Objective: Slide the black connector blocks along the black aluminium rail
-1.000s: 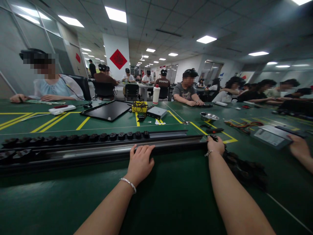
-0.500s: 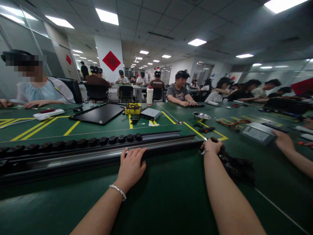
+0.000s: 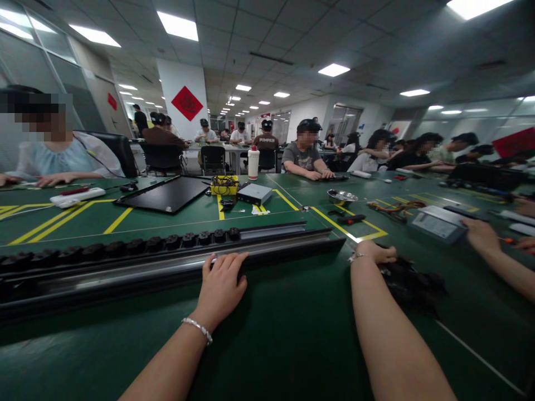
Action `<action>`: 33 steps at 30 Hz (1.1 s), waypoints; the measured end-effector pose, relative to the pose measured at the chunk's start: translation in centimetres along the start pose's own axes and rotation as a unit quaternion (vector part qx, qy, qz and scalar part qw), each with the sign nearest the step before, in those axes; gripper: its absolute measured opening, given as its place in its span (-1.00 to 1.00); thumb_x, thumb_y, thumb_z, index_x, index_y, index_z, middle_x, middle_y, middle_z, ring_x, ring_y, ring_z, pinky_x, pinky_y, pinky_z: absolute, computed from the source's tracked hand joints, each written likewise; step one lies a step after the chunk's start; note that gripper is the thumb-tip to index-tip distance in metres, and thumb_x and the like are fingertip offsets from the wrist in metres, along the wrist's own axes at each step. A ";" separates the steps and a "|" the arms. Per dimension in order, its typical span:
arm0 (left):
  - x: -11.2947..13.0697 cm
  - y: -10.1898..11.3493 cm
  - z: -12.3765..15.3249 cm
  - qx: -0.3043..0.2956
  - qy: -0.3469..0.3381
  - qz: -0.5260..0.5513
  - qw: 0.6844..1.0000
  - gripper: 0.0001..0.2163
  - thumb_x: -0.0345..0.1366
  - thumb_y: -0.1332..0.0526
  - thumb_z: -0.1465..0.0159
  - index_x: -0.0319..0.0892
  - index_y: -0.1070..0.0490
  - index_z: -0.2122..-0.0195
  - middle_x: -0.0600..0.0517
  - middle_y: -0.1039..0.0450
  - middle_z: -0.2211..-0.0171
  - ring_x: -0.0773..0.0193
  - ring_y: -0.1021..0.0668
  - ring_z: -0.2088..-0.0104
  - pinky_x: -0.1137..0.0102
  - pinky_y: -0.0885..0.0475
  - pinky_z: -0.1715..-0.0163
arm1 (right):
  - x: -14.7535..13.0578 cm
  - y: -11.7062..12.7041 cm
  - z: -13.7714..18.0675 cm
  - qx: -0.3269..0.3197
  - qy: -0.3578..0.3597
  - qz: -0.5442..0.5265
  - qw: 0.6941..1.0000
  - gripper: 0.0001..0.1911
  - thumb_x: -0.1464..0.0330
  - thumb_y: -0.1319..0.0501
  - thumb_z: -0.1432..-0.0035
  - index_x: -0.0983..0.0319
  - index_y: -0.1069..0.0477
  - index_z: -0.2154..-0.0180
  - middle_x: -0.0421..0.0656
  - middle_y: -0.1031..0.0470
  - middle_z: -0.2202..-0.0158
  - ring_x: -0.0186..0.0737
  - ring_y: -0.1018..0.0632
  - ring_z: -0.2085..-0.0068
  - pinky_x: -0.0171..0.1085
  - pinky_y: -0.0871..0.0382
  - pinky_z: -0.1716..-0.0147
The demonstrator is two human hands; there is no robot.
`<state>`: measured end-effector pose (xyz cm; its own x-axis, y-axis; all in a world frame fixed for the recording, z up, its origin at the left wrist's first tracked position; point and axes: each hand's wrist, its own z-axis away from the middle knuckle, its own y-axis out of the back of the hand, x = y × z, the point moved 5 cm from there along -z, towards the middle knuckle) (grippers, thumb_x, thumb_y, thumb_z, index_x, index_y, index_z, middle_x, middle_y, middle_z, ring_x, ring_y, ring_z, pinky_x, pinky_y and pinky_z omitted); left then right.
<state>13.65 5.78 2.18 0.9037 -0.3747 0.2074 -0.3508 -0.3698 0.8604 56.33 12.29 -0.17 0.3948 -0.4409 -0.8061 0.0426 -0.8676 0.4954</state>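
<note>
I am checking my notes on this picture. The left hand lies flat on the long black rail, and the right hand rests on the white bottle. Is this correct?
One detail is wrong. The right hand rests on the pile of small black parts at the rail's end, not on the white bottle, which stands far across the table. The left hand does lie flat on the long black rail. The head view shows this.

A grey tiled ceiling [image 3: 292, 33] with bright rectangular light panels [image 3: 178, 26] spans the top; a white pillar [image 3: 184, 100] bearing a red diamond sign [image 3: 186, 103] stands upper left, beside glass partition walls [image 3: 33, 61].
</note>
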 end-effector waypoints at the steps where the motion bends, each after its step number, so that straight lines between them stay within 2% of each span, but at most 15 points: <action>1: 0.0 0.0 0.0 0.000 0.000 0.000 1.000 -0.59 -0.29 -0.07 -0.15 0.02 -0.24 -0.06 0.06 -0.41 0.04 0.19 -0.38 0.01 0.09 0.06 -0.15 | 0.8 0.3 0.3 0.010 -0.107 -0.016 0.994 -0.39 0.38 0.10 -0.13 0.25 0.22 -0.20 0.23 0.15 -0.20 0.08 -0.15 -0.20 -0.02 -0.17 -0.07; 2: 0.0 -0.1 0.0 0.000 0.000 0.001 1.000 -0.59 -0.29 -0.07 -0.15 0.03 -0.24 -0.06 0.06 -0.41 0.05 0.19 -0.38 0.01 0.08 0.07 -0.15 | 1.1 0.5 0.6 0.002 -0.160 -0.030 0.987 -0.36 0.35 0.07 -0.11 0.26 0.22 -0.20 0.22 0.26 -0.23 0.08 -0.11 -0.22 -0.04 -0.16 -0.08; 3: 0.0 -0.1 0.0 0.000 0.000 0.002 1.000 -0.59 -0.29 -0.08 -0.15 0.03 -0.25 -0.06 0.06 -0.41 0.05 0.18 -0.38 0.00 0.08 0.07 -0.15 | 1.0 0.6 0.8 -0.014 -0.184 -0.040 0.982 -0.33 0.34 0.06 -0.09 0.25 0.24 -0.21 0.20 0.36 -0.25 0.07 -0.09 -0.23 -0.07 -0.17 -0.07; 5: -0.1 -0.1 0.0 0.004 0.001 0.002 1.000 -0.59 -0.29 -0.08 -0.14 0.02 -0.25 -0.06 0.05 -0.41 0.05 0.18 -0.38 0.00 0.09 0.07 -0.15 | 0.5 0.9 1.1 -0.039 -0.196 -0.055 0.978 -0.25 0.33 0.02 -0.05 0.24 0.31 -0.23 0.19 0.48 -0.26 0.08 -0.15 -0.20 -0.11 -0.20 -0.04; 8: 0.0 0.0 0.0 0.007 0.000 0.001 1.000 -0.59 -0.29 -0.08 -0.15 0.02 -0.25 -0.06 0.06 -0.42 0.05 0.19 -0.38 0.01 0.09 0.07 -0.15 | -0.1 1.3 1.2 -0.061 -0.185 -0.071 0.978 -0.16 0.30 -0.01 -0.02 0.30 0.39 -0.25 0.26 0.56 -0.25 0.13 -0.20 -0.17 -0.15 -0.23 0.02; 12: 0.0 0.1 0.0 0.006 0.001 0.000 1.000 -0.59 -0.29 -0.08 -0.14 0.02 -0.25 -0.05 0.06 -0.42 0.05 0.19 -0.38 0.01 0.09 0.06 -0.15 | -0.7 1.7 1.6 -0.068 -0.174 -0.083 0.979 -0.09 0.27 -0.03 0.00 0.40 0.43 -0.25 0.34 0.60 -0.22 0.18 -0.21 -0.15 -0.17 -0.26 0.08; 15: 0.0 0.0 0.0 0.006 0.000 0.004 1.000 -0.59 -0.30 -0.08 -0.13 0.01 -0.26 -0.05 0.06 -0.41 0.04 0.18 -0.38 0.00 0.08 0.06 -0.14 | -1.1 1.9 2.6 -0.062 -0.166 -0.085 0.980 -0.09 0.30 -0.07 0.04 0.35 0.37 -0.26 0.29 0.59 -0.24 0.19 -0.22 -0.15 -0.11 -0.23 0.03; 19: 0.0 0.0 0.0 0.012 -0.003 0.007 1.000 -0.59 -0.31 -0.07 -0.14 0.00 -0.25 -0.05 0.04 -0.42 0.04 0.19 -0.38 -0.01 0.08 0.07 -0.14 | -2.1 2.4 4.3 -0.046 -0.111 -0.071 0.990 -0.13 0.30 -0.08 0.04 0.27 0.26 -0.26 0.21 0.46 -0.27 0.20 -0.14 -0.19 0.01 -0.06 -0.11; 21: 0.0 0.0 0.1 0.014 -0.004 0.007 1.000 -0.59 -0.31 -0.07 -0.15 0.00 -0.25 -0.06 0.04 -0.42 0.04 0.19 -0.38 -0.01 0.08 0.06 -0.14 | -3.4 2.8 5.4 -0.045 -0.035 -0.053 0.997 -0.19 0.29 -0.06 0.00 0.30 0.20 -0.25 0.19 0.37 -0.28 0.19 0.02 -0.25 0.03 0.03 -0.15; 23: 0.0 0.0 0.1 0.015 -0.005 0.009 1.000 -0.59 -0.31 -0.07 -0.14 0.01 -0.25 -0.06 0.05 -0.41 0.03 0.18 -0.38 0.00 0.08 0.05 -0.14 | -5.4 3.1 6.8 -0.047 0.085 -0.031 0.995 -0.26 0.32 -0.01 -0.05 0.39 0.16 -0.24 0.23 0.30 -0.28 0.14 0.12 -0.27 0.03 0.11 -0.17; 24: 0.0 0.0 0.1 0.016 -0.006 0.010 1.000 -0.58 -0.31 -0.07 -0.14 0.01 -0.25 -0.06 0.05 -0.41 0.03 0.18 -0.38 0.00 0.08 0.05 -0.14 | -6.6 3.1 7.8 -0.054 0.160 -0.014 0.986 -0.29 0.34 0.04 -0.09 0.45 0.18 -0.23 0.27 0.27 -0.27 0.11 0.14 -0.27 0.04 0.14 -0.17; 26: 0.0 0.0 0.1 0.018 -0.006 0.014 1.000 -0.58 -0.31 -0.08 -0.14 0.02 -0.25 -0.06 0.05 -0.41 0.03 0.19 -0.39 0.00 0.08 0.04 -0.15 | -8.5 3.0 10.3 -0.083 0.241 -0.009 0.967 -0.35 0.34 0.07 -0.12 0.44 0.11 -0.23 0.18 0.21 -0.28 -0.01 0.14 -0.28 -0.04 0.18 -0.20; 30: 0.1 0.0 0.0 0.024 -0.004 0.026 0.999 -0.58 -0.32 -0.07 -0.13 -0.01 -0.26 -0.06 0.02 -0.41 0.02 0.19 -0.38 0.00 0.09 0.04 -0.15 | -11.6 2.1 17.2 -0.170 0.380 0.000 0.909 -0.47 0.29 0.05 -0.14 0.21 -0.13 -0.17 -0.13 -0.02 -0.26 -0.16 0.04 -0.27 -0.11 0.14 -0.20; 33: 0.0 0.4 -0.1 0.050 0.004 0.040 0.998 -0.58 -0.34 -0.07 -0.13 -0.05 -0.27 -0.05 0.01 -0.39 -0.01 0.18 -0.37 -0.02 0.12 -0.04 -0.14 | -13.2 1.6 23.3 -0.243 0.481 0.029 0.842 -0.52 0.26 0.11 -0.20 0.16 -0.18 -0.15 -0.17 -0.02 -0.26 -0.17 0.04 -0.27 -0.06 0.17 -0.20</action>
<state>13.50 5.72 2.50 0.8733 -0.4000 0.2782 -0.4449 -0.4216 0.7902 29.80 11.35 3.67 0.9598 0.1127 -0.2570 0.2756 -0.5512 0.7875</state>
